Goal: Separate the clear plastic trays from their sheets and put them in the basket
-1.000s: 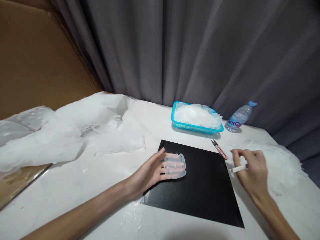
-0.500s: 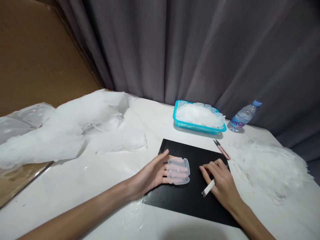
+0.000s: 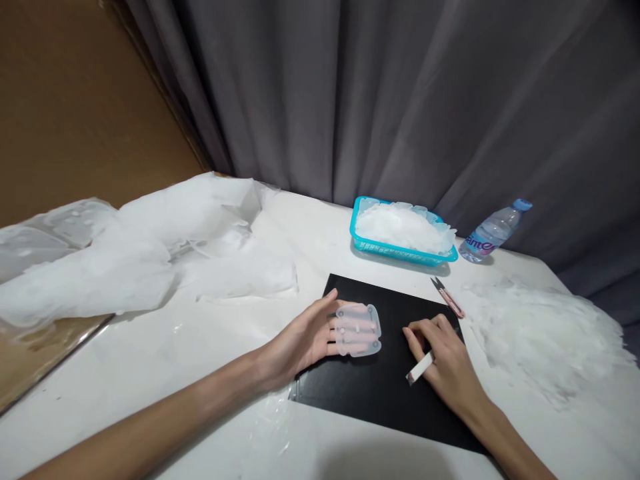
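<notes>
1. A white table (image 3: 225,443) fills the lower view; its near edge is cut off. A dark grey curtain (image 3: 280,87) hangs behind its far edge, and a brown panel (image 3: 65,100) stands at the far left.
2. Crumpled white plastic bags (image 3: 170,233) spread over the table's left side, partly covering a brown sheet (image 3: 60,347). What the bags hold is hard to make out.
3. Near the far edge sits a turquoise basket (image 3: 385,251) heaped with whitish pieces (image 3: 400,223). To its right, toward the far right corner, is a water bottle (image 3: 493,233), its label only partly readable.
4. A loose translucent heap (image 3: 555,340) lies along the right edge, its single pieces blurring together.
5. A black mat (image 3: 360,393) lies between the hands. Pink-handled snips (image 3: 453,301) lie at its far right corner; clear film (image 3: 273,413) shows by its near left corner.
6. The left hand (image 3: 309,337) is palm up over the mat's left edge, fingers extended, with a frosted piece (image 3: 358,331) lying across them. Whether its underside touches the mat is hidden.
7. The right hand (image 3: 445,360), over the mat's right half, is curled around a white stick (image 3: 420,368), whose dark-tipped end points toward the near left corner. Its other end is hidden; whether the fingertips pinch anything, I cannot tell.
</notes>
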A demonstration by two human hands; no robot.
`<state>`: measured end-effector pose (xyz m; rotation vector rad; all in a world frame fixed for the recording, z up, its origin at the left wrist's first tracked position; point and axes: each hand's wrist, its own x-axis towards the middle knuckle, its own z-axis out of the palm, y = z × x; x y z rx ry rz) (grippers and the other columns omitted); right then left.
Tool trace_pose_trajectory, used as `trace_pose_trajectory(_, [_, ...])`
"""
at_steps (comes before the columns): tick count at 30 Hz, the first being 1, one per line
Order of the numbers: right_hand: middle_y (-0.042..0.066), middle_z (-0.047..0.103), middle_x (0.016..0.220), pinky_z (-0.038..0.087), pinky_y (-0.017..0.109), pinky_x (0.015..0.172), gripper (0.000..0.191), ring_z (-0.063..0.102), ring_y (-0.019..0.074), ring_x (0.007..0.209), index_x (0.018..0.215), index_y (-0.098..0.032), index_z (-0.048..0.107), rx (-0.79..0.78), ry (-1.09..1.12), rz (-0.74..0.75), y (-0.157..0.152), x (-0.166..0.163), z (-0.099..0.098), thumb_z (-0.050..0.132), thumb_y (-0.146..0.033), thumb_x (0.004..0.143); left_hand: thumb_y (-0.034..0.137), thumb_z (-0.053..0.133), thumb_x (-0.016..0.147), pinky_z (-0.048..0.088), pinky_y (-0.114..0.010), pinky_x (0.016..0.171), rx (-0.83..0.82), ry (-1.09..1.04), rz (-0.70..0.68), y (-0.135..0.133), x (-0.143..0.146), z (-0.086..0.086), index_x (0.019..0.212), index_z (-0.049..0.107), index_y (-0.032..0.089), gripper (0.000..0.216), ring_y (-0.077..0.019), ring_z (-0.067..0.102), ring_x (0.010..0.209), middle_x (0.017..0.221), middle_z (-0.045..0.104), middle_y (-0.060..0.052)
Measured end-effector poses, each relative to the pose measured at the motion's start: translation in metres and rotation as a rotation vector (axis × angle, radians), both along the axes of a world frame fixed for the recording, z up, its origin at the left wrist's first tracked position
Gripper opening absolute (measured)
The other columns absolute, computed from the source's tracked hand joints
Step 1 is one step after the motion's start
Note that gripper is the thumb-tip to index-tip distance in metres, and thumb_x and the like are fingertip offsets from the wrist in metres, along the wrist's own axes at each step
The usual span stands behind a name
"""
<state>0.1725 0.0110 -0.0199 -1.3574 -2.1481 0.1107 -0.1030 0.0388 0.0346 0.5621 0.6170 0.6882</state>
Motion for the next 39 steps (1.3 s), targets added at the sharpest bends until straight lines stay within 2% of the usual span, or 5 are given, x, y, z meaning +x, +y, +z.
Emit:
trace_pose_trajectory(3, [0.002, 0.056, 0.075, 0.047, 0.035, 0.066, 0.014, 0.054, 0.0216, 0.073, 0.095, -0.023, 0.060, -0.017, 0.006, -0.013, 0.0001, 0.0002, -0.0013, 0.052, -0.027, 0.105, 0.050, 0.049, 0.104, 0.044, -0.048, 0.115, 0.012, -0.010, 0.036, 0.0011, -0.0005, -0.0015, 0.130, 0.063, 0.007, 0.052, -0.0337, 0.065, 0.125, 0.126, 0.071, -0.022])
trace_pose_trajectory(18, [0.000, 0.050, 0.075, 0.045, 0.033, 0.066, 0.015, 0.053, 0.0194, 0.071, 0.094, -0.021, 0.058, -0.031, -0.003, -0.027, 0.0013, -0.0001, -0.0037, 0.051, -0.028, 0.106, 0.049, 0.054, 0.101, 0.039, -0.051, 0.118, -0.021, -0.022, 0.140, 0.0040, -0.0039, 0.0024, 0.131, 0.060, 0.005, 0.054, -0.0351, 0.062, 0.128, 0.126, 0.070, -0.023])
trace_pose_trajectory(26, [0.000, 0.049, 0.076, 0.044, 0.033, 0.065, 0.014, 0.053, 0.0191, 0.070, 0.095, -0.021, 0.058, -0.051, -0.005, -0.032, 0.0012, -0.0005, -0.0045, 0.051, -0.028, 0.106, 0.045, 0.055, 0.103, 0.038, -0.051, 0.119, 0.016, -0.118, 0.083, -0.0008, -0.0039, 0.0024, 0.129, 0.059, 0.008, 0.046, -0.0334, 0.062, 0.129, 0.125, 0.071, -0.021])
trace_pose_trajectory(34, [0.000, 0.047, 0.078, 0.045, 0.033, 0.065, 0.015, 0.053, 0.0187, 0.070, 0.096, -0.022, 0.057, -0.088, -0.017, -0.039, 0.0004, 0.0003, -0.0086, 0.050, -0.030, 0.106, 0.051, 0.047, 0.104, 0.034, -0.052, 0.121, 0.058, -0.132, 0.045, 0.0000, -0.0042, 0.0006, 0.141, 0.054, 0.004, 0.060, -0.0354, 0.058, 0.133, 0.132, 0.067, -0.025])
trace_pose_trajectory(39, [0.004, 0.057, 0.085, 0.047, 0.035, 0.069, 0.019, 0.056, 0.0215, 0.077, 0.096, -0.022, 0.057, -0.074, -0.001, -0.022, 0.0018, 0.0028, -0.0075, 0.043, -0.027, 0.108, 0.058, 0.041, 0.105, 0.035, -0.051, 0.120, 0.070, -0.100, 0.032, 0.0010, -0.0060, -0.0011, 0.145, 0.053, 0.009, 0.064, -0.0339, 0.058, 0.133, 0.137, 0.065, -0.021])
